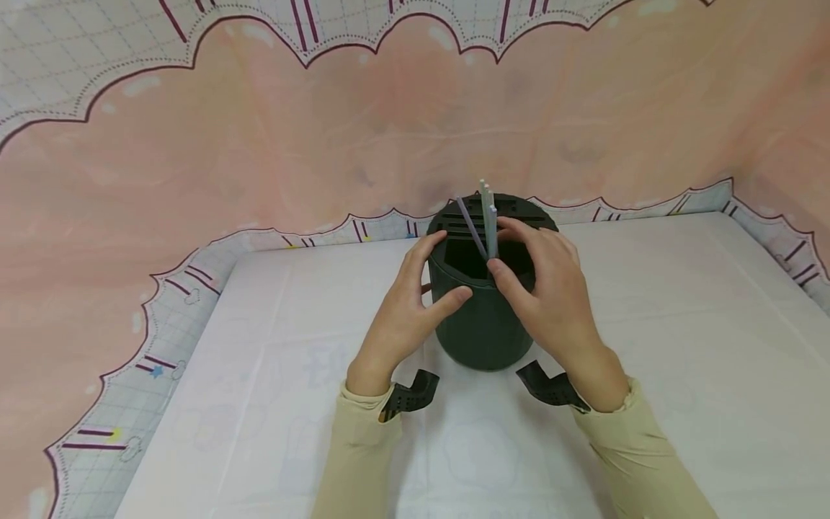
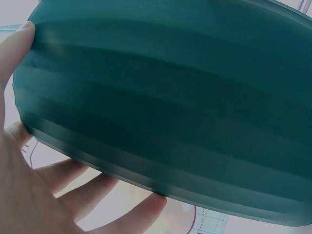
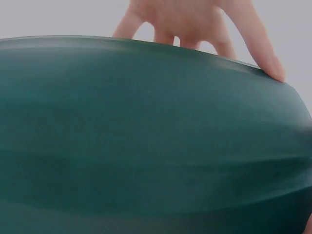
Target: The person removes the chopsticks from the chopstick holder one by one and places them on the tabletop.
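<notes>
A dark green round pen holder (image 1: 483, 324) with a slotted top stands upright on the white table. At its left side my left hand (image 1: 402, 310) grips it, thumb on the near rim and fingertips along the far edge. In the left wrist view, its fingers (image 2: 87, 195) bend against the green wall. My right hand (image 1: 551, 288) is over the holder's right rim, its thumb and index finger pinching a few thin pastel sticks (image 1: 493, 234). These stand nearly upright at the front opening; a lilac one (image 1: 471, 225) leans left. Their lower ends are hidden.
White cloth (image 1: 292, 382) covers the table, with a patterned border (image 1: 188, 288) along its edges. Behind rises a peach-coloured backdrop (image 1: 389, 130). Black wrist mounts (image 1: 411, 393) sit below both hands, near the holder's base.
</notes>
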### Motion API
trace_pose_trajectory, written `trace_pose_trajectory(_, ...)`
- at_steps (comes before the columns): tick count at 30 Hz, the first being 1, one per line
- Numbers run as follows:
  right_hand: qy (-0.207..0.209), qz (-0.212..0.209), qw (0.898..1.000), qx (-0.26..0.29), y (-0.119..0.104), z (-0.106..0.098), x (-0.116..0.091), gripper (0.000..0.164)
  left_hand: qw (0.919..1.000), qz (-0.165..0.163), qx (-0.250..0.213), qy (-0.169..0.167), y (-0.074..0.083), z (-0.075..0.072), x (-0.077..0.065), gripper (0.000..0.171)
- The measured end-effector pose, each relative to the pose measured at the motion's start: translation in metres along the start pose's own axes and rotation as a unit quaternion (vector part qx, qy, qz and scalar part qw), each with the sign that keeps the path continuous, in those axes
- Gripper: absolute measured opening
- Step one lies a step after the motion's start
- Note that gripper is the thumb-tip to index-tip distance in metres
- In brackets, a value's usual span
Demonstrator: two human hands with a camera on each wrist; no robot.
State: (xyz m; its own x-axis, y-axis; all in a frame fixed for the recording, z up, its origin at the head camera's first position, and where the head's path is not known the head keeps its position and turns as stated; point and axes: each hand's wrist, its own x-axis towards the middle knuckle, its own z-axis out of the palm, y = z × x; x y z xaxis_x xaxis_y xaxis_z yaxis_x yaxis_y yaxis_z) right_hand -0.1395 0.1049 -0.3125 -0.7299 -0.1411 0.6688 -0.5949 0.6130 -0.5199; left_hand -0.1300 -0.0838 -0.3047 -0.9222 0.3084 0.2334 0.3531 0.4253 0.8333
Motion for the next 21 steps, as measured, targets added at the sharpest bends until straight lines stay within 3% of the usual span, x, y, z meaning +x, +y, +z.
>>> trace_pose_trajectory(8,0.026,-0.028,0.999,0.009,0.002,-0.001,0.0,0.023,1.0,0.007,0.001,0.003,0.0,0.0,0.001,0.068)
trace_pose_trajectory(21,0.002,-0.056,0.998,0.013,0.011,-0.015,0.002,0.022,1.0,0.004,0.003,0.002,0.001,0.001,0.002,0.068)
